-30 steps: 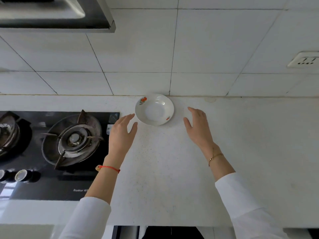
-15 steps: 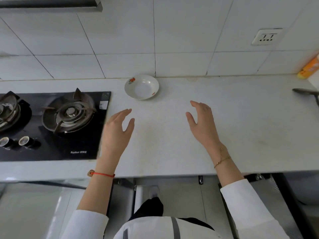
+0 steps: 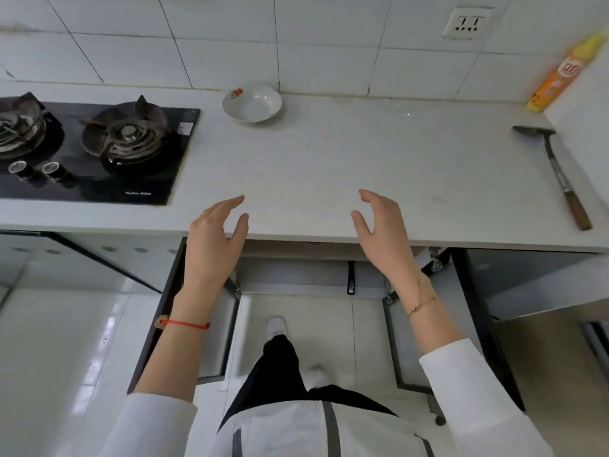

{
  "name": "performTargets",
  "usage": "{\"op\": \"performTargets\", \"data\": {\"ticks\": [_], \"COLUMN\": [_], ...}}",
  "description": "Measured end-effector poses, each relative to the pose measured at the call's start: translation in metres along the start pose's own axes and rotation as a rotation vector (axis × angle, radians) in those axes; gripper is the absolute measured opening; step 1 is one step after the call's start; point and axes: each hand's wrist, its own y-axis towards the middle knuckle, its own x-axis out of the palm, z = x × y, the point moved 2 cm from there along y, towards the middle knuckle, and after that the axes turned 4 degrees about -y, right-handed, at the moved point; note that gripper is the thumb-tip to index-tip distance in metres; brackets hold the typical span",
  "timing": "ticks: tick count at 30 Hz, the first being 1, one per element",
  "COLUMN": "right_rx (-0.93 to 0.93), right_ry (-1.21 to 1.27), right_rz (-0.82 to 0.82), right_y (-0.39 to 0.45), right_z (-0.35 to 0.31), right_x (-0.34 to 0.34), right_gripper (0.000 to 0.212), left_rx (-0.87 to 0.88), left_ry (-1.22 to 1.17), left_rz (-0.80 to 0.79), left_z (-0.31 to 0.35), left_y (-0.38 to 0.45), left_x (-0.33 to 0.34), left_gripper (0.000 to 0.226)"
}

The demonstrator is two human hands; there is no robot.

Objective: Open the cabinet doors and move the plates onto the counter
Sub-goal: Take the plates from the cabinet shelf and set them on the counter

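Observation:
A small white plate (image 3: 252, 103) with red flower marks rests on the white counter (image 3: 329, 159) near the back wall. My left hand (image 3: 212, 242) and my right hand (image 3: 382, 232) hover over the counter's front edge, both empty with fingers apart, far from the plate. Below the counter, the left cabinet door (image 3: 158, 311) and the right cabinet door (image 3: 471, 318) both stand swung open. The cabinet's inside is hidden under the counter.
A black gas hob (image 3: 92, 150) fills the counter's left part. A metal spatula with a wooden handle (image 3: 557, 173) lies at the right, and an orange bottle (image 3: 560, 74) leans in the back right corner. My legs and feet stand between the open doors.
Both hands have drawn back from the plate to the counter's front edge. The view has tilted down, so the open cabinet doors and the floor show below.

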Motion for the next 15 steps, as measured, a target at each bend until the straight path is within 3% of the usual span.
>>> {"op": "performTargets", "data": {"ticks": [15], "right_rx": [0.028], "right_ry": [-0.017], "right_rz": [-0.017], "right_y": [-0.054], "right_z": [0.005], "right_x": [0.010], "right_gripper": [0.041], "left_rx": [-0.099], "left_ry": [-0.008], "left_rz": [-0.098], "left_z": [-0.009], "left_y": [-0.056], "left_x": [0.003], "left_gripper": [0.034]}}
